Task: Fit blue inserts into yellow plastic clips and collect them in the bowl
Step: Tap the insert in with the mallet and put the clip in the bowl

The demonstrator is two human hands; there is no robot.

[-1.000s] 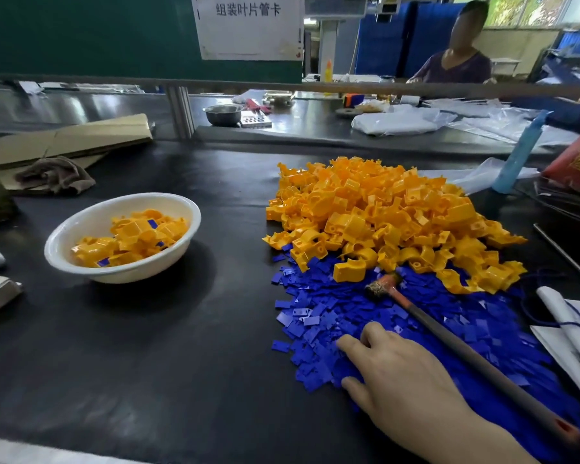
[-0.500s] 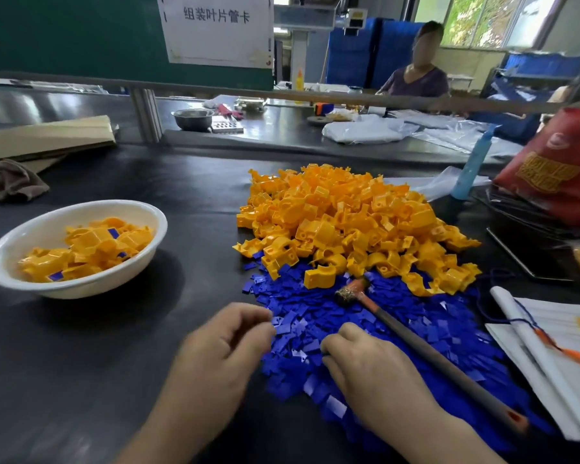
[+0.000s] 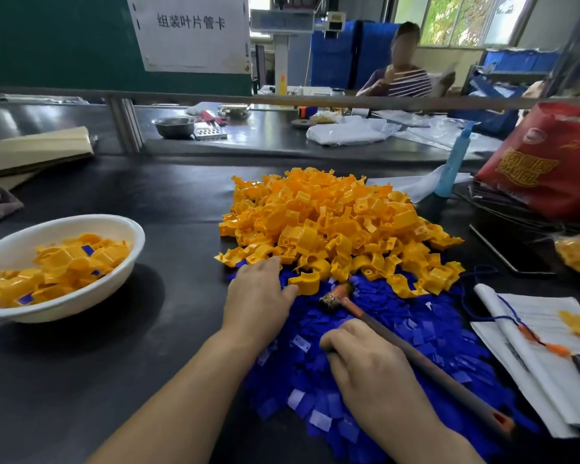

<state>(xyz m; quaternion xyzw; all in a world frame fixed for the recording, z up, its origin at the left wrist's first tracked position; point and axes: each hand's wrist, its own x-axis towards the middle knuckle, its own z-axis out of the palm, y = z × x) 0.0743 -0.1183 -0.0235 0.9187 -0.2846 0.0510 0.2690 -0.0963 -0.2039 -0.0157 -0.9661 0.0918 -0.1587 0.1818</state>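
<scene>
A big heap of yellow clips (image 3: 335, 226) lies mid-table, with a spread of blue inserts (image 3: 399, 333) in front of it. My left hand (image 3: 258, 296) reaches flat over the near left edge of the heap, fingers straight, thumb beside a loose yellow clip (image 3: 307, 284). My right hand (image 3: 365, 360) sits on the blue inserts with its fingers curled under, pinching at a blue insert; the fingertips are hidden. A white bowl (image 3: 121, 229) at the left holds several yellow clips with blue inserts fitted.
A small hammer (image 3: 416, 353) lies across the blue inserts just right of my right hand. Papers with a pen (image 3: 543, 356) lie at the right, a red bag (image 3: 546, 162) and a blue bottle (image 3: 456, 162) behind. Cardboard (image 3: 34, 149) lies far left. A person sits beyond the rail.
My left hand has moved forward from the blue inserts to the edge of the yellow heap. My right hand stays on the blue inserts with fingers curled tighter. The view has shifted slightly.
</scene>
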